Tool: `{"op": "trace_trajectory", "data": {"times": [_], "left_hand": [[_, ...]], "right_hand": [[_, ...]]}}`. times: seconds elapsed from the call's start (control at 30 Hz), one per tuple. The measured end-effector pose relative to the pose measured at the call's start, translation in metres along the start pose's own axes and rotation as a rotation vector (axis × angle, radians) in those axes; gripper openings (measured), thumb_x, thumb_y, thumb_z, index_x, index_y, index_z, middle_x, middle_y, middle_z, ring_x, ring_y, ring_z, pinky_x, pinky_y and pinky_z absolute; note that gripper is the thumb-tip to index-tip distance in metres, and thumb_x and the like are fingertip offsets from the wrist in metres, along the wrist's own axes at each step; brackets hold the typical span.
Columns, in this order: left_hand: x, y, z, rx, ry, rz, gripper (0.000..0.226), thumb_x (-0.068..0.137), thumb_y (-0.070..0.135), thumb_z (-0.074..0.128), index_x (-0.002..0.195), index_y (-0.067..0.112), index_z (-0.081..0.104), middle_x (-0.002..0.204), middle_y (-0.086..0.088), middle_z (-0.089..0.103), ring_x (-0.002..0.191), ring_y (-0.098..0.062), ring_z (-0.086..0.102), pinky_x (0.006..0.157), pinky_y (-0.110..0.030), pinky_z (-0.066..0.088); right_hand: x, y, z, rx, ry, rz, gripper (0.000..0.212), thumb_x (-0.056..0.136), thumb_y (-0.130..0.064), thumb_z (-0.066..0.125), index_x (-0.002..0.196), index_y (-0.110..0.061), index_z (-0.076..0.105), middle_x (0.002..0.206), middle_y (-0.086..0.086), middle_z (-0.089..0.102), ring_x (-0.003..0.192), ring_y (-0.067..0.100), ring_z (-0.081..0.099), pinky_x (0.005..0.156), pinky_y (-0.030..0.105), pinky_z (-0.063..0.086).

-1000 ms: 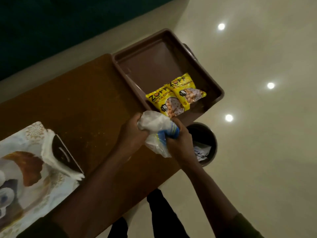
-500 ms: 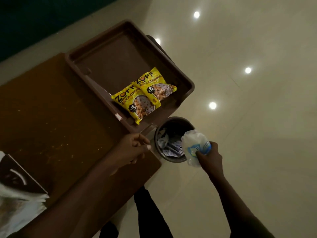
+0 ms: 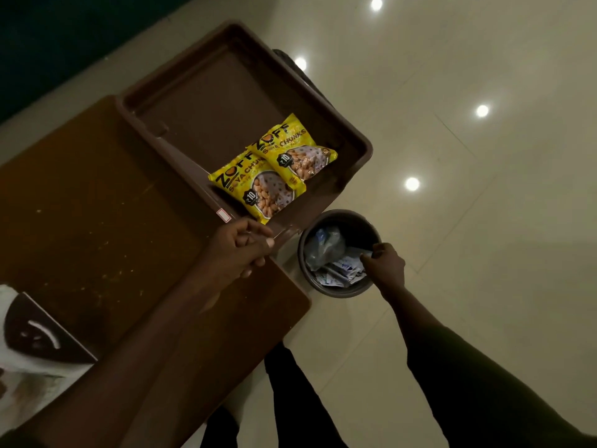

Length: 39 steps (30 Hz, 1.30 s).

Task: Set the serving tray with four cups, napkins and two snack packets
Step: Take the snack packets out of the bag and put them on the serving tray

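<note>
A brown serving tray [image 3: 226,101] sits at the far end of the wooden table [image 3: 97,205]. Two yellow snack packets [image 3: 258,192] [image 3: 297,150] lie overlapping in its near right corner. My left hand [image 3: 239,250] rests loosely curled at the tray's near corner and holds nothing. My right hand [image 3: 386,265] hangs over a round bin [image 3: 339,291] on the floor, fingers pointing down, with nothing in it. A crumpled clear plastic wrapper [image 3: 323,247] lies inside the bin. No cups or napkins are in view.
A printed white and brown carry bag [image 3: 32,350] lies at the table's near left edge. The bin holds paper scraps and stands right beside the table's corner. Glossy floor tiles spread to the right. My legs are below the table edge.
Both hands held the plastic wrapper over the table. The right hand then carried it to the bin and let it go, while the left hand stayed by the tray corner.
</note>
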<state>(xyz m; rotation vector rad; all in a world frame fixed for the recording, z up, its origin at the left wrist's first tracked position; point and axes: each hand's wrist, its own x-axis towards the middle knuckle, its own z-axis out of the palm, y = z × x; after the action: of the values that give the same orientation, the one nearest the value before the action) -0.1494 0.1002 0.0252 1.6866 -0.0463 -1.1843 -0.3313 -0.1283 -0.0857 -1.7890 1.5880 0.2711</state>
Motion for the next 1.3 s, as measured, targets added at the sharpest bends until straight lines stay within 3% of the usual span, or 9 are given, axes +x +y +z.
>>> {"op": "trace_trajectory", "data": {"times": [0.13, 0.27, 0.33, 0.5, 0.73, 0.83, 1.07, 1.17, 1.3], "left_hand": [[-0.004, -0.001, -0.002, -0.063, 0.045, 0.003, 0.018, 0.088, 0.012, 0.066, 0.106, 0.011, 0.064, 0.061, 0.003, 0.064, 0.044, -0.006, 0.049, 0.039, -0.016, 0.035], [-0.006, -0.001, -0.010, -0.156, 0.142, 0.023, 0.019, 0.089, 0.008, 0.064, 0.108, 0.010, 0.062, 0.076, -0.006, 0.065, 0.052, -0.012, 0.054, 0.045, -0.020, 0.041], [-0.006, 0.003, -0.014, -0.225, 0.214, 0.041, 0.018, 0.089, 0.006, 0.063, 0.106, 0.011, 0.062, 0.077, -0.006, 0.063, 0.058, -0.014, 0.056, 0.049, -0.022, 0.046], [0.008, 0.028, -0.019, -0.413, 0.327, 0.089, 0.021, 0.089, 0.004, 0.062, 0.109, 0.009, 0.058, 0.086, -0.007, 0.061, 0.068, -0.016, 0.058, 0.060, -0.029, 0.051], [0.050, 0.058, 0.001, -0.540, 0.416, -0.046, 0.029, 0.085, 0.015, 0.072, 0.106, 0.012, 0.052, 0.108, -0.013, 0.061, 0.093, -0.023, 0.060, 0.077, -0.033, 0.054], [0.065, 0.054, 0.011, -0.483, 0.480, -0.131, 0.037, 0.082, 0.024, 0.075, 0.108, 0.013, 0.052, 0.123, -0.013, 0.059, 0.112, -0.028, 0.057, 0.086, -0.036, 0.050], [0.088, 0.043, 0.030, -0.589, 0.617, -0.234, 0.062, 0.084, 0.020, 0.073, 0.136, 0.007, 0.041, 0.138, -0.012, 0.053, 0.119, -0.031, 0.056, 0.097, -0.042, 0.049], [0.095, 0.042, 0.030, -0.662, 0.717, -0.305, 0.073, 0.084, 0.022, 0.072, 0.143, 0.012, 0.031, 0.144, -0.015, 0.046, 0.127, -0.036, 0.051, 0.103, -0.051, 0.046], [0.100, 0.042, 0.028, -0.590, 0.709, -0.355, 0.069, 0.084, 0.035, 0.071, 0.138, 0.006, 0.042, 0.141, -0.018, 0.050, 0.126, -0.037, 0.052, 0.102, -0.051, 0.047]], "right_hand": [[-0.008, -0.023, -0.015, 0.075, 0.095, -0.132, 0.033, 0.084, -0.017, 0.060, 0.116, -0.009, 0.063, 0.114, 0.011, 0.068, 0.104, 0.026, 0.064, 0.090, 0.041, 0.055], [-0.020, -0.074, -0.035, 0.252, 0.278, -0.370, 0.022, 0.088, -0.014, 0.057, 0.108, -0.012, 0.066, 0.102, 0.001, 0.069, 0.081, 0.007, 0.063, 0.064, 0.000, 0.043], [-0.027, -0.106, -0.044, 0.311, 0.334, -0.505, 0.017, 0.088, -0.012, 0.057, 0.102, -0.013, 0.066, 0.096, -0.003, 0.068, 0.075, -0.003, 0.059, 0.061, -0.002, 0.039], [-0.039, -0.177, -0.048, 0.327, 0.214, -0.746, 0.015, 0.085, -0.010, 0.060, 0.098, -0.013, 0.066, 0.090, -0.005, 0.069, 0.077, -0.002, 0.062, 0.067, 0.010, 0.048], [0.000, -0.240, -0.012, -0.021, -0.213, -0.622, 0.048, 0.086, -0.034, 0.068, 0.126, -0.014, 0.053, 0.122, 0.006, 0.064, 0.097, 0.015, 0.062, 0.064, 0.018, 0.046], [0.018, -0.246, 0.000, -0.193, -0.252, -0.589, 0.063, 0.083, -0.039, 0.070, 0.135, -0.013, 0.046, 0.132, 0.011, 0.057, 0.108, 0.023, 0.061, 0.075, 0.026, 0.049], [0.039, -0.244, 0.011, -0.413, -0.263, -0.526, 0.091, 0.070, -0.049, 0.078, 0.140, -0.011, 0.035, 0.139, 0.016, 0.048, 0.124, 0.034, 0.050, 0.101, 0.052, 0.045], [0.041, -0.246, 0.013, -0.450, -0.262, -0.523, 0.095, 0.067, -0.046, 0.081, 0.141, -0.012, 0.034, 0.141, 0.016, 0.044, 0.126, 0.034, 0.048, 0.103, 0.053, 0.043], [0.044, -0.251, 0.012, -0.478, -0.318, -0.429, 0.100, 0.064, -0.035, 0.085, 0.143, -0.009, 0.030, 0.137, 0.016, 0.048, 0.125, 0.035, 0.049, 0.107, 0.052, 0.039]]}}
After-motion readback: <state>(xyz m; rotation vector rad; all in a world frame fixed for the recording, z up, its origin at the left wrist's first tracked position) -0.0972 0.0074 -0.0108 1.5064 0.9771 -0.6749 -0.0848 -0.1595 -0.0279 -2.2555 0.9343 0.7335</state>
